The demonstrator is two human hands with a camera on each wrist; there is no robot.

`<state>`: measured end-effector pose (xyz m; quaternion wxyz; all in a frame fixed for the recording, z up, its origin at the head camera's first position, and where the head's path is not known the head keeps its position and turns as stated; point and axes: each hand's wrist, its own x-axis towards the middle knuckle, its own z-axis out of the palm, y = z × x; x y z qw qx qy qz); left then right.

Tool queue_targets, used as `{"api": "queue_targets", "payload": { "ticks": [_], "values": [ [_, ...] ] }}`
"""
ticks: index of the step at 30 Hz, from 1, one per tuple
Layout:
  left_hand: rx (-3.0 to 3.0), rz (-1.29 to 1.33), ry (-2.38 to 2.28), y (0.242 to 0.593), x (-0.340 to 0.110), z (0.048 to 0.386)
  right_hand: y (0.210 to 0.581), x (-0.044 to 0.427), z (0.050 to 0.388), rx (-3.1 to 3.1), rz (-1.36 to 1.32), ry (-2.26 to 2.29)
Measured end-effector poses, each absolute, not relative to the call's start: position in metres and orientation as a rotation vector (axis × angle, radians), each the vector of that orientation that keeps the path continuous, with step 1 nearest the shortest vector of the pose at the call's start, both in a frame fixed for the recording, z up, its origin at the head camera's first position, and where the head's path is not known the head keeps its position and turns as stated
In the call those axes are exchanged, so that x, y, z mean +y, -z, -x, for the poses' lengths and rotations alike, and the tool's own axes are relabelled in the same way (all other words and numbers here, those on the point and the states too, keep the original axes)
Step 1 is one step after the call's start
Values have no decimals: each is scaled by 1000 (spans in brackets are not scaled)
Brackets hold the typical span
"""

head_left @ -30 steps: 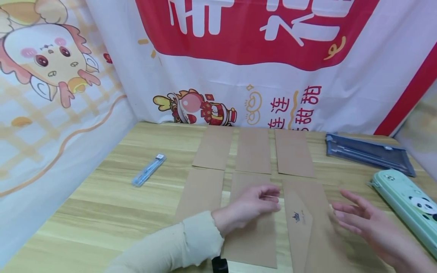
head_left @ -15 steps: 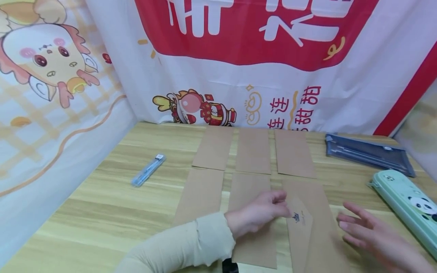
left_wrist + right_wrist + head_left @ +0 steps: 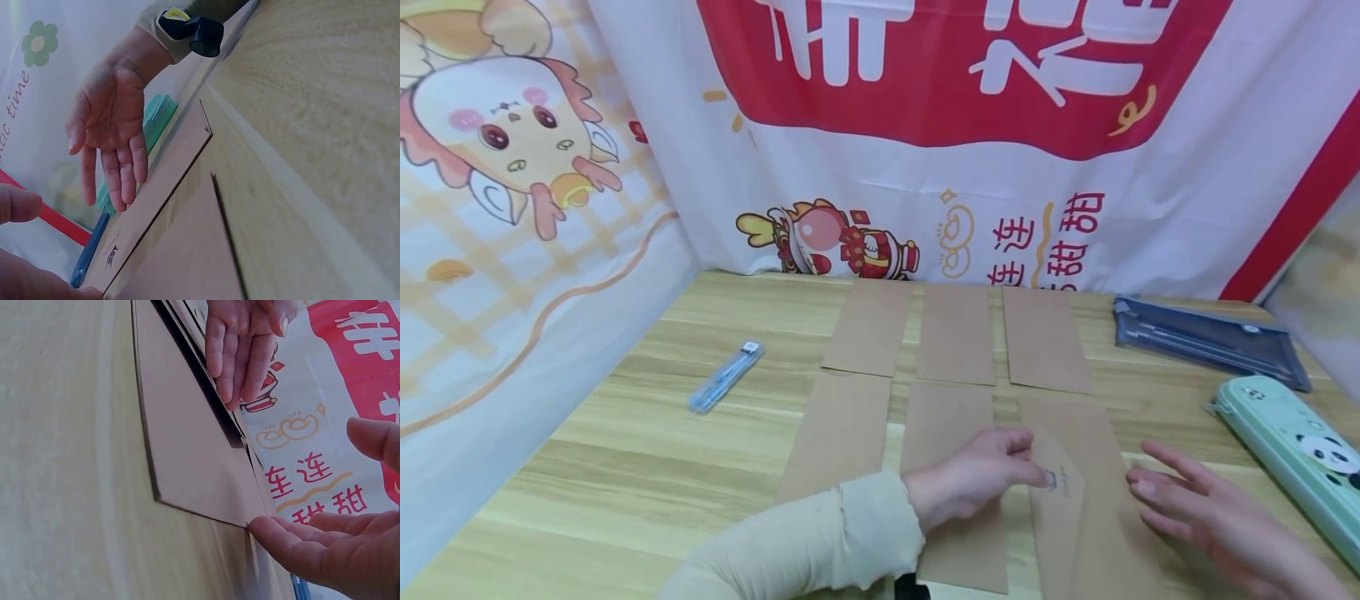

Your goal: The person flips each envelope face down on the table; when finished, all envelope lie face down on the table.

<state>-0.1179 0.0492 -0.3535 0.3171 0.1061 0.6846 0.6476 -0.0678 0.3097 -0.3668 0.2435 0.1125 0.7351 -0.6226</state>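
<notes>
A brown kraft envelope (image 3: 1108, 508) with a pointed flap and a small dark crown print lies on the table between my hands. My left hand (image 3: 973, 475) is at its left edge, fingertips beside the print; its thumb and fingers stand apart in the left wrist view. Along the right edge, my right hand (image 3: 1206, 508) has its fingers loosely extended, with a fingertip (image 3: 259, 531) at the envelope's edge in the right wrist view. Beneath my left forearm and hand lies another brown envelope (image 3: 951, 408), partly hidden. A similar brown piece (image 3: 838, 425) lies farther left, its lower end covered by the sleeve.
Behind, a row of brown pieces (image 3: 955, 333) lies flat near the curtain (image 3: 850, 175). A small clear blue case (image 3: 727, 377) is at left. On the right are a dark mesh pouch (image 3: 1213, 337) and a mint panda pencil case (image 3: 1292, 450).
My left hand has moved right, from over the middle envelope to the left edge of the crown-printed one. My right hand has barely shifted. The envelopes stay in place.
</notes>
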Motion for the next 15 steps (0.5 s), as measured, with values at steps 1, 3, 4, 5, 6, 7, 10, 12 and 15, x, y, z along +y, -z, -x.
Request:
{"api": "queue_targets", "payload": {
  "ticks": [1, 3, 4, 5, 6, 7, 10, 12, 15],
  "values": [
    [1802, -276, -1707, 354, 50, 118, 367, 310, 68, 2007, -305, 1705],
    [1797, -260, -1713, 355, 51, 119, 367, 311, 68, 2003, -302, 1709],
    [1800, -251, -1716, 355, 52, 119, 367, 311, 67, 2001, -305, 1713],
    [1801, -240, -1720, 355, 53, 119, 367, 311, 67, 1999, -310, 1717],
    [1801, -229, -1724, 355, 53, 120, 366, 310, 67, 1999, -315, 1721],
    [1801, -219, -1727, 355, 54, 120, 366, 310, 67, 2000, -314, 1723],
    [1808, -189, -1747, 355, 55, 121, 365, 308, 66, 2018, -275, 1727],
    [1808, -176, -1764, 354, 55, 120, 365, 308, 65, 2036, -231, 1728],
    [1802, -166, -1802, 353, 55, 119, 368, 309, 67, 2036, -186, 1743]
  ]
}}
